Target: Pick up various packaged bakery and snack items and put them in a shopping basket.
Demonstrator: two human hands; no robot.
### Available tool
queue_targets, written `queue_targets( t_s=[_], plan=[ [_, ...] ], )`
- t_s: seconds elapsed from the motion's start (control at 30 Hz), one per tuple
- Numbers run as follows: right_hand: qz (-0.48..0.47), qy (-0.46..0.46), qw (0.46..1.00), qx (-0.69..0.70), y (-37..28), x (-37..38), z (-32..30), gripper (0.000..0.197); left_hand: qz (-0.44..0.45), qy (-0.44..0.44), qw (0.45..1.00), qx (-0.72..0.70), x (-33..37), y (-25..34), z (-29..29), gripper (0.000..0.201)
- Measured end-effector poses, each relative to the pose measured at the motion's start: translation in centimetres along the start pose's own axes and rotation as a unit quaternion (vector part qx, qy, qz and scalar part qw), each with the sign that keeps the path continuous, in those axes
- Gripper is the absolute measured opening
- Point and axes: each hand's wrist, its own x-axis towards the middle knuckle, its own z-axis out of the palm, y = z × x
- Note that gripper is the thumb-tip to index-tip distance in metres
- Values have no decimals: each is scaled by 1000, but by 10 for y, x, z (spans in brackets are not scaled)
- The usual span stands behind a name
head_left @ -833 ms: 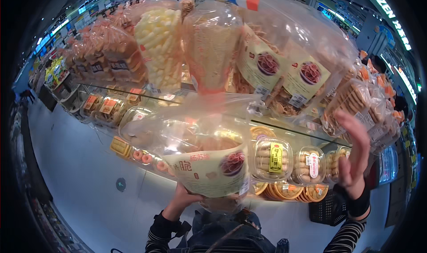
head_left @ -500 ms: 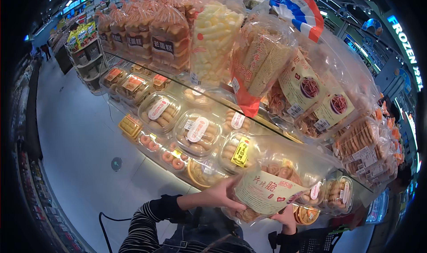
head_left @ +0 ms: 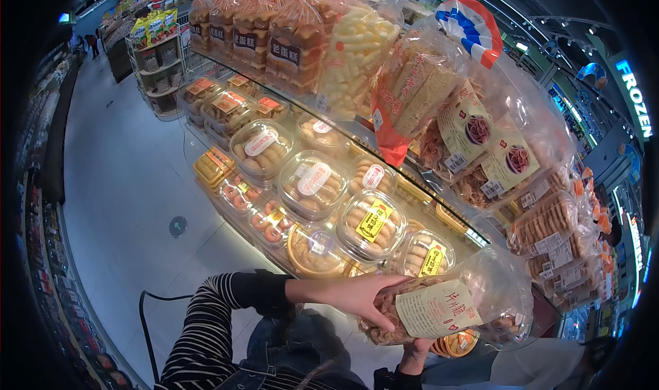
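A clear plastic bag of brown curled crisps (head_left: 384, 316) with a cream label lies tilted across both my hands. My left hand (head_left: 357, 297) grips its left end, thumb in front and fingers along the upper edge. Below the bag, my right hand (head_left: 416, 354) holds its lower edge; most of those fingers are hidden behind the bag. The bag's loose clear end (head_left: 504, 290) spreads to the right. Just behind it sits a clear tub of round pastries (head_left: 420, 254) with a yellow label.
A lit lower shelf carries several clear pastry tubs (head_left: 312, 184). Above the glass edge (head_left: 295, 102) stand bagged cakes (head_left: 292, 47), a bag of pale yellow puffs (head_left: 357, 54), wafers (head_left: 422, 81) and similar crisp bags (head_left: 511, 163). Left lies a pale aisle floor (head_left: 130, 184).
The crisp bag has moved right and turned, its loose end swinging toward the lower right. Both hands still hold it. The view has shifted, showing more of the tubs.
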Motion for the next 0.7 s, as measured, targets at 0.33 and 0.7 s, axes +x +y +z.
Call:
queue_targets(
  t_s=[0.33, 0.7],
  plan=[
    [-95, 85, 992, -10, -5, -29, -13, 94, 143, 572, 793, 152, -32, -36, -92, 45],
    [-176, 140, 974, -41, -2, -42, -8, 81, 159, 724, 581, 338, 40, -32, -205, 80]
  ],
)
